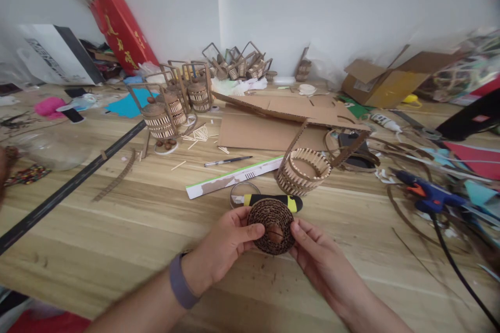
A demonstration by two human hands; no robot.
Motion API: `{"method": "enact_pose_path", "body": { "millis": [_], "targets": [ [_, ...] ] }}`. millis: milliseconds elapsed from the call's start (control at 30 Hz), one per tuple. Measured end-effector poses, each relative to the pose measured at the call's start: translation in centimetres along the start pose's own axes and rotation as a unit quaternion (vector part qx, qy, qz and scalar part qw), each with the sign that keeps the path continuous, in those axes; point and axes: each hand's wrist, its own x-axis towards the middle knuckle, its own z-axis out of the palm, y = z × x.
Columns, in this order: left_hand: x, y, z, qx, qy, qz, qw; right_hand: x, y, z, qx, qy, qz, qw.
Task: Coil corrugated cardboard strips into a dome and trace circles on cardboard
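Between my two hands is a round coil of corrugated cardboard (260,239), dark brown, with a smooth brown knob at its middle. My left hand (224,242) pinches its left edge, thumb lying over the face toward the knob. On the right edge, my right hand (312,244) grips it with thumb and fingers. Just beyond the coil lies a black and yellow utility knife (269,200), partly hidden by it. Behind that stands a small slatted basket (302,171) with a tall cardboard handle and an open top.
Cardboard sheets (253,132) lie behind the basket. A blue glue gun (433,192) with a black cord is at right among cardboard strips. A white strip (234,177), a pen (227,162) and matchsticks (199,134) lie in the middle. Finished baskets (160,119) stand at left.
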Motion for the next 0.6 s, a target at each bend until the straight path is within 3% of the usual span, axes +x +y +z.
{"method": "enact_pose_path", "body": {
  "millis": [233, 467, 600],
  "targets": [
    [0.01, -0.39, 0.0, 0.012, 0.024, -0.013, 1.0, -0.43, 0.16, 0.96, -0.032, -0.028, -0.011, 0.999],
    [0.14, -0.41, 0.07, 0.023, 0.013, -0.009, 1.0, -0.55, 0.04, 0.98, -0.044, -0.038, -0.011, 0.998],
    [-0.14, -0.54, -0.09, 0.059, 0.019, 0.006, 0.998, -0.43, 0.09, 0.95, -0.031, -0.02, -0.015, 0.999]
  ]
}}
